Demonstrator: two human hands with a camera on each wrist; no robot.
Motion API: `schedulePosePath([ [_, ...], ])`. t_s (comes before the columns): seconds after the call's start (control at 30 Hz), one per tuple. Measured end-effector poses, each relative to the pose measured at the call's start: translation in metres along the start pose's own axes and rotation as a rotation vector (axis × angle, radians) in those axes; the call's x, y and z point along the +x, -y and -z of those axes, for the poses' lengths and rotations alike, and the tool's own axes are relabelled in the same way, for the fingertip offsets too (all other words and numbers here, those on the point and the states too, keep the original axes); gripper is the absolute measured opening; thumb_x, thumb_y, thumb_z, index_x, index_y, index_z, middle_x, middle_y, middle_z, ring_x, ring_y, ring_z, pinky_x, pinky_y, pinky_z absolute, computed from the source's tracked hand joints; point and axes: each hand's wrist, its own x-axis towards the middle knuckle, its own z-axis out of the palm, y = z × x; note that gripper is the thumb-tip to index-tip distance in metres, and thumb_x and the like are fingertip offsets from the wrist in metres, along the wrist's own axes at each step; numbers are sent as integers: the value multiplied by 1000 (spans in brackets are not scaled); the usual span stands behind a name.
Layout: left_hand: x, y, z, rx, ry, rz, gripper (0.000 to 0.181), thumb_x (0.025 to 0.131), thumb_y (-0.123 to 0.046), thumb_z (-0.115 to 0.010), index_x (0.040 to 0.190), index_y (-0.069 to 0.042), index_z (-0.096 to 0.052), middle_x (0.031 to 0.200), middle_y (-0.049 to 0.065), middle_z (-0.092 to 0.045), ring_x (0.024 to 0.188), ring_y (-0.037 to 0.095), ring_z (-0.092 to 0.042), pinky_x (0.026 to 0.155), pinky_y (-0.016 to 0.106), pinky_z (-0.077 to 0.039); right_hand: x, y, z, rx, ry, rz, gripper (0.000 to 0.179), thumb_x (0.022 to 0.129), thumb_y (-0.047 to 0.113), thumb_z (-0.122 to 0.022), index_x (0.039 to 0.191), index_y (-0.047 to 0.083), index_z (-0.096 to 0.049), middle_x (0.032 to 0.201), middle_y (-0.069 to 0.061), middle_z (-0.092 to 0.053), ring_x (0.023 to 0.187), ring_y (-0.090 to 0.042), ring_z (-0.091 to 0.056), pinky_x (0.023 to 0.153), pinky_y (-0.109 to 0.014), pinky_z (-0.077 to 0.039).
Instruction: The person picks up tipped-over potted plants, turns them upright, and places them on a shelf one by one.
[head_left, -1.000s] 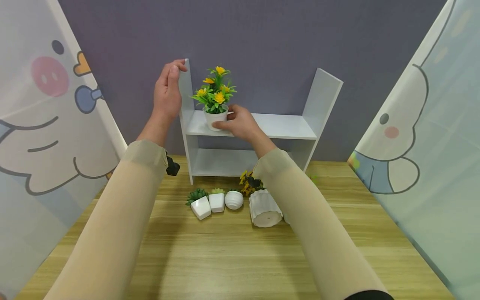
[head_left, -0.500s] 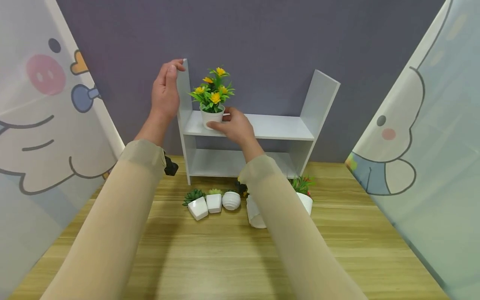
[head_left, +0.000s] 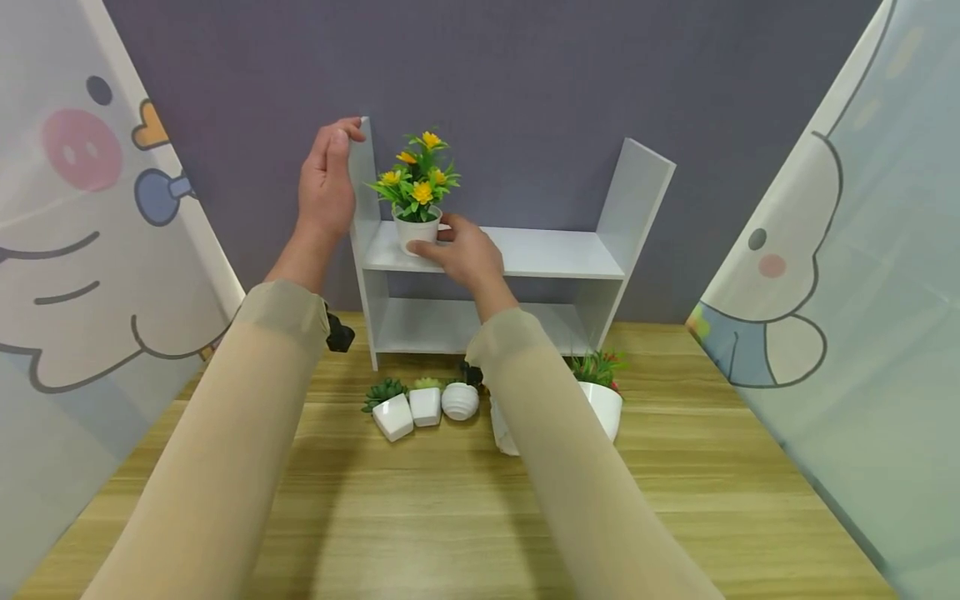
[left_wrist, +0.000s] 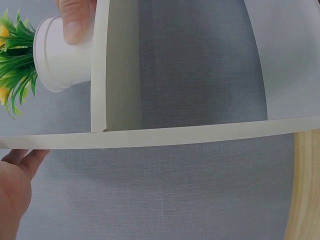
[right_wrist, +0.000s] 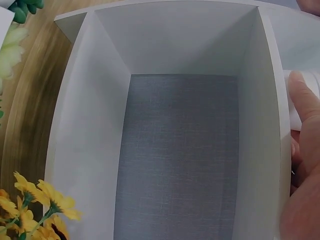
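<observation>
A potted plant [head_left: 417,200] with yellow flowers and a white pot stands upright at the left end of the upper board of a white shelf [head_left: 547,252]. My right hand [head_left: 467,252] grips its pot from the right, thumb across the front and fingers behind. The left wrist view shows that thumb on the white pot [left_wrist: 65,62], close against the board. My left hand [head_left: 327,179] is raised outside the shelf's left side panel, its fingertips touching the panel near the top. In the left wrist view the left fingers [left_wrist: 32,161] meet the panel's outer face.
On the wooden table [head_left: 420,517] before the shelf lie a dark green succulent [head_left: 393,417], a square white pot [head_left: 425,407] and a round white pot [head_left: 460,402]. A larger white pot [head_left: 602,407] is partly behind the right sleeve. Yellow flowers [right_wrist: 42,202] show in the right wrist view.
My right hand and the potted plant have shifted slightly left along the upper board, toward the side panel. My left hand keeps its place against the panel. The view has drifted slightly.
</observation>
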Motion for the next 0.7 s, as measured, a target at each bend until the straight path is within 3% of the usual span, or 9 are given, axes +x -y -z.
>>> schedulePosePath([
  [0.7, -1, -1, -1, 3, -11, -7, 32, 120, -34, -35, 123, -21, -64, 163, -4, -57, 154, 3, -45, 128, 21, -30, -3, 5, 1, -54, -1, -6, 84, 98, 63, -76, 167, 27, -45, 155, 7, -67, 139, -16, -64, 117, -42, -49],
])
